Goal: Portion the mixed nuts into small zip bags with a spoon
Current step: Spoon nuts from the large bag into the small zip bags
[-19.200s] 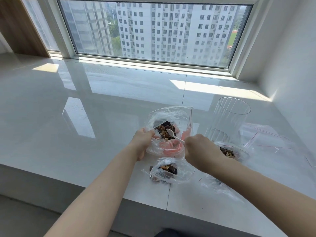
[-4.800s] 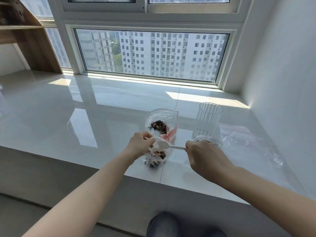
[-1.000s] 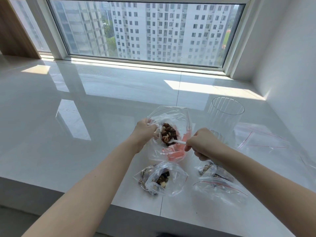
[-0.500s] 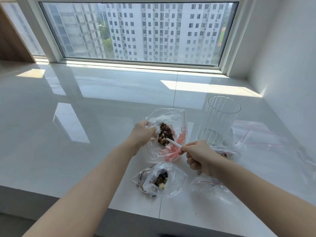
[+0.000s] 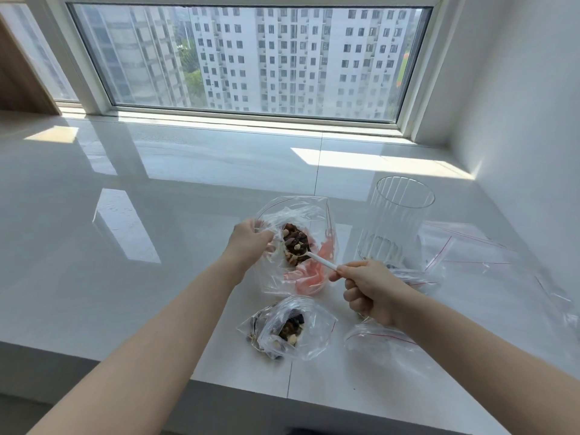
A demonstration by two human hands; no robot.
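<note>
The head view is showing the nuts (image 5: 295, 243) sitting in a dark heap inside the big bag (image 5: 295, 246), which is standing open on the white desk (image 5: 125, 246) with something pink showing through its lower right side. The left hand (image 5: 249, 241) is pinching the bag's near-left rim, its grip closing on the plastic and holding the mouth wide. The right hand (image 5: 365, 288) is gripping the handle end of the white spoon (image 5: 320, 260), fingers curling around it, and the spoon's bowl is reaching into the bag and touching the near edge of the heap. Just nearer the desk's front edge, a small bag (image 5: 288, 329) is lying on its side with a portion of nuts inside, its mouth gaping open. To its right, partly under the right forearm, another small bag (image 5: 376, 339) with a red zip line is lying flat; its contents are hard to make out. Behind the right hand a ribbed glass (image 5: 395, 221) is standing upright, and beside its foot a further bag (image 5: 414, 277) is peeking out. More clear bags (image 5: 477, 255) are lying spread toward the right wall. A wide window (image 5: 251, 58) is looking out on apartment towers beyond the desk.
</note>
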